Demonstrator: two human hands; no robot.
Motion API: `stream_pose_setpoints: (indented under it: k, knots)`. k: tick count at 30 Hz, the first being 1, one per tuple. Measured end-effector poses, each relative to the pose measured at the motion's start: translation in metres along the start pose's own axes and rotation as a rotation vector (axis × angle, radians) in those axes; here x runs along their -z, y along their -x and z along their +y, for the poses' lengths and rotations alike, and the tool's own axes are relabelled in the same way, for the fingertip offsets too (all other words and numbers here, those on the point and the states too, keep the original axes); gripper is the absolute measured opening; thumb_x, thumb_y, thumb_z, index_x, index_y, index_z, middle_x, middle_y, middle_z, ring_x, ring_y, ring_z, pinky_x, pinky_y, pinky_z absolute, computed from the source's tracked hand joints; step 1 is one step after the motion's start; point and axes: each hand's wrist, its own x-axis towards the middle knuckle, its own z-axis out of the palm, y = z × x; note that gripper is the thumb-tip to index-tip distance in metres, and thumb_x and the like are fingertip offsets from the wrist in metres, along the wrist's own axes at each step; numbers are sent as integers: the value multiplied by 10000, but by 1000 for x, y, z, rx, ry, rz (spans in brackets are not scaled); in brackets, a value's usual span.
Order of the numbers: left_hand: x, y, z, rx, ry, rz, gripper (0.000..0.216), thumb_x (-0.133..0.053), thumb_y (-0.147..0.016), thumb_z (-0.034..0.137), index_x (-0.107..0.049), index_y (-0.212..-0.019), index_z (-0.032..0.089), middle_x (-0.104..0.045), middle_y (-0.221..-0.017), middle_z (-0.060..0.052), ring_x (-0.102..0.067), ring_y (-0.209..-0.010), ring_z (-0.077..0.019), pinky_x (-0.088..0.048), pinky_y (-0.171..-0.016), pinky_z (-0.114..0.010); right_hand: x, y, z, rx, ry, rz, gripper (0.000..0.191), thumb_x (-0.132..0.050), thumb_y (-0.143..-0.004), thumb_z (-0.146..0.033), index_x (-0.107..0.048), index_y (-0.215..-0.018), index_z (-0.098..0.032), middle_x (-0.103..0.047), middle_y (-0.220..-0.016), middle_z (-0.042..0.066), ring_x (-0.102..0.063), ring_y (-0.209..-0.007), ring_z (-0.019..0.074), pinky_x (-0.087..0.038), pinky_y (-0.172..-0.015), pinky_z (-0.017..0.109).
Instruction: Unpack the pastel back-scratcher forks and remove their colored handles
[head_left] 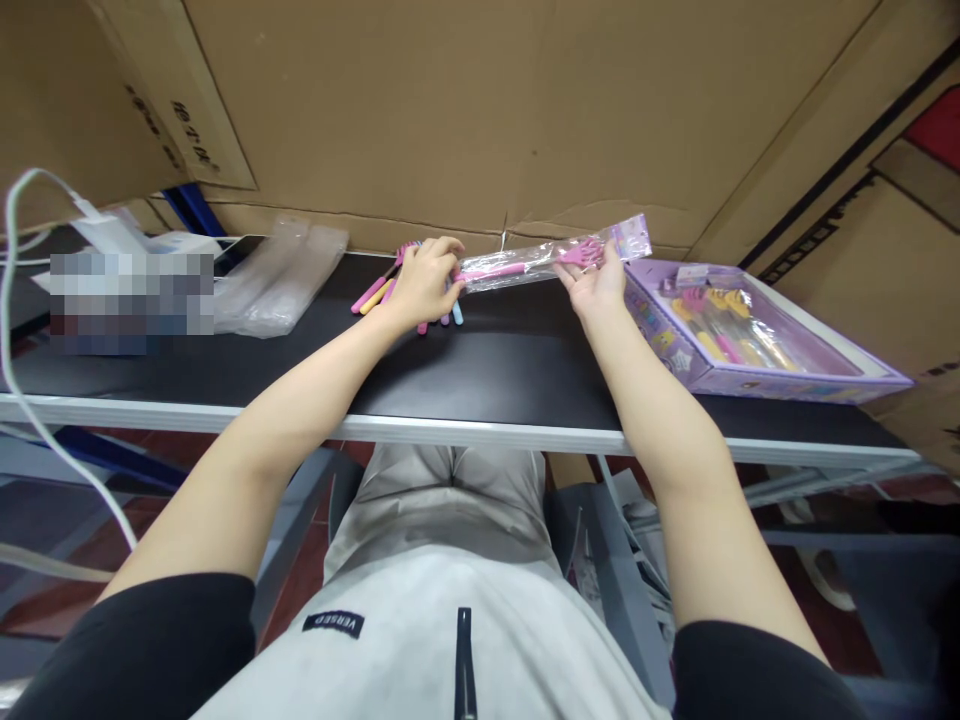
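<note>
A pink back scratcher (504,270) lies inside a clear plastic sleeve (541,258), held level above the black table. My left hand (426,285) pinches the handle end of it, at the left end of the sleeve. Around the hand-shaped head, my right hand (598,287) grips the sleeve with the palm turned up. A purple printed header (636,236) sticks out beyond my right fingers. Under and beside my left hand are several loose back scratchers (369,296) with pink, yellow, purple and blue handles, partly hidden by the hand.
On the right stands an open purple display box (795,385) with several wrapped back scratchers (724,320) inside. Empty clear sleeves (281,280) lie stacked at the left. Farther left are a white cable (11,300) and a blurred item. Cardboard (450,110) walls the back of the table (510,385).
</note>
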Motion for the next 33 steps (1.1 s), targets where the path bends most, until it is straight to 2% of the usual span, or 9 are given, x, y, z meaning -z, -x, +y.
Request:
stream_pose_setpoints:
  k: [4,7,13,17,20,23,26,29,33]
  knots:
    - [-3,1,-3,-8,5,19,111,-648,-888,206,-668,-997,219,-647,-1472,-183,-558,-1381,-430,-422,-1173,-674,-1,0,-2,9,11,-9,350,-675,-959,-591,-625,-994,-246,-696,-995,47,-760,-1053,217,-676,-958,449]
    - [-6,1,-5,-13,-3,14,74,-644,-904,239,-658,-976,224,-656,-1472,-181,-569,-1362,-422,-438,-1155,-669,-3,0,3,15,-2,-11,362,-672,-964,-594,-594,-936,-241,-691,-994,49,-759,-1056,214,-679,-952,432]
    - [-2,-1,-4,-13,10,30,47,-640,-897,220,-668,-932,235,-692,-1433,-148,-572,-1367,-432,-381,-1164,-710,0,-8,4,8,2,5,290,-614,-998,-517,-577,-911,-243,-701,-1043,59,-748,-1071,197,-663,-983,434]
    - [16,-3,-5,23,4,88,99,-657,-872,227,-694,-963,218,-680,-1459,-150,-523,-1424,-474,-292,-1194,-755,17,-18,-19,68,44,113,240,-483,-1031,-418,-619,-925,-252,-720,-1175,65,-734,-1193,190,-630,-1031,466]
    - [34,-4,-6,80,-21,124,166,-667,-871,296,-709,-1006,209,-661,-1492,-148,-468,-1470,-480,-219,-1223,-763,33,-25,-37,169,68,220,371,-329,-1055,-395,-647,-930,-251,-712,-1261,66,-724,-1266,169,-603,-1050,471]
    - [53,-3,-6,173,-83,153,263,-623,-920,437,-714,-1042,223,-650,-1522,-112,-441,-1472,-438,-151,-1241,-758,40,-28,-45,200,-76,362,471,-196,-1067,-385,-615,-908,-240,-688,-1345,100,-744,-1209,122,-592,-1025,377]
    - [66,-1,-8,266,-145,171,436,-520,-956,614,-722,-1069,244,-675,-1493,-84,-416,-1465,-405,-109,-1247,-747,36,-26,-44,180,-250,430,368,-238,-1073,-386,-545,-921,-252,-674,-1389,118,-769,-1069,99,-596,-973,303]
    - [69,0,-16,312,-125,160,541,-487,-923,725,-743,-1074,273,-731,-1385,-103,-333,-1524,-447,-57,-1240,-757,31,-21,-41,158,-229,399,311,-293,-1075,-392,-546,-954,-256,-677,-1398,100,-770,-1063,111,-589,-1021,341]
    - [63,2,-28,294,-77,167,515,-584,-855,703,-757,-1034,251,-759,-1278,-132,-323,-1520,-501,-11,-1242,-788,33,-21,-37,155,-66,281,448,-255,-1089,-418,-652,-991,-235,-681,-1376,98,-744,-1218,141,-573,-1081,418]
